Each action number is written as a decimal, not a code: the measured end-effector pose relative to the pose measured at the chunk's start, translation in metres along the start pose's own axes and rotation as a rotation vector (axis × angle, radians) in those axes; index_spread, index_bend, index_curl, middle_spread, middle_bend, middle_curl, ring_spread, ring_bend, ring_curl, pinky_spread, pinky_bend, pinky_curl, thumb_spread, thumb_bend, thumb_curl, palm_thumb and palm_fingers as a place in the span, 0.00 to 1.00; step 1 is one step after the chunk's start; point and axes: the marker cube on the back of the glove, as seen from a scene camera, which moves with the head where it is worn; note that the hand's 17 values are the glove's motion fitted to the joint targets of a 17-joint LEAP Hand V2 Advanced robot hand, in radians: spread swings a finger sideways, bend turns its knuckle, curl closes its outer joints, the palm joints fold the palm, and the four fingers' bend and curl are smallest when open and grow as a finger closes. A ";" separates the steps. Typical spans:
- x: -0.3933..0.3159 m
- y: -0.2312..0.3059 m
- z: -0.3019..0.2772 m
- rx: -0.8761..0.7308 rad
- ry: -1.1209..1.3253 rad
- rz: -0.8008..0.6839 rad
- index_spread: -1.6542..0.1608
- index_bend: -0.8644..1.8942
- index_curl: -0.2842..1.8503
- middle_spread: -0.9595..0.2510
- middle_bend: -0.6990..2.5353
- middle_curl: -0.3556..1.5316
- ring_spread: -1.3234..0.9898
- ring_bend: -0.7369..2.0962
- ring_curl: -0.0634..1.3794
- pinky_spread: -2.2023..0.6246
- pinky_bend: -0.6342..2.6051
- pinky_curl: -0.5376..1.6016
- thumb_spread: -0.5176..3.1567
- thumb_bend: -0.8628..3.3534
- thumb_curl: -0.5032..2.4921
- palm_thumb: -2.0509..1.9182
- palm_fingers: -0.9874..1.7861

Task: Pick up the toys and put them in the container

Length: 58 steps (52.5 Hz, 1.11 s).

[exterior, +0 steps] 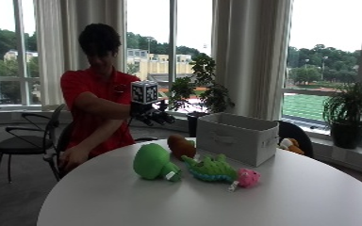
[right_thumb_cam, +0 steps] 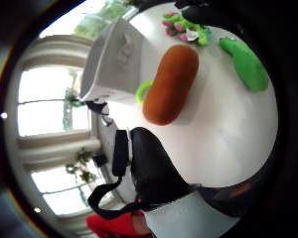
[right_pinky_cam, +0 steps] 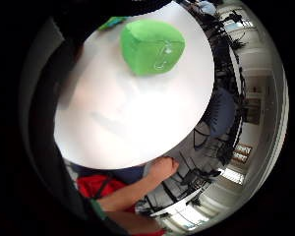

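Observation:
My gloved right hand [exterior: 152, 115] hangs in the air above the far left edge of the round white table [exterior: 168, 207], fingers relaxed and holding nothing. Below and in front of it lie a green plush toy [exterior: 152, 162] [right_pinky_cam: 152, 46] [right_thumb_cam: 248, 64], a brown plush toy [exterior: 181, 146] [right_thumb_cam: 171, 84] and a green dinosaur with a pink head [exterior: 215, 169] [right_thumb_cam: 184, 27]. The white fabric container [exterior: 237, 137] [right_thumb_cam: 111, 64] stands just right of the brown toy. A green ring [right_thumb_cam: 141, 91] shows between the brown toy and the container.
The bare left hand [exterior: 74, 157] [right_pinky_cam: 162, 167] rests low by the table's edge. An orange plush [exterior: 289, 145] sits behind the container. Black chairs [exterior: 24, 141] stand at the left, and potted plants [exterior: 201, 94] line the windows.

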 end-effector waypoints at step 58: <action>-0.053 -0.063 0.053 -0.096 -0.074 -0.083 0.69 0.37 0.25 0.72 0.25 0.28 0.54 0.36 0.18 0.79 0.57 0.46 0.43 0.19 0.24 0.50 0.32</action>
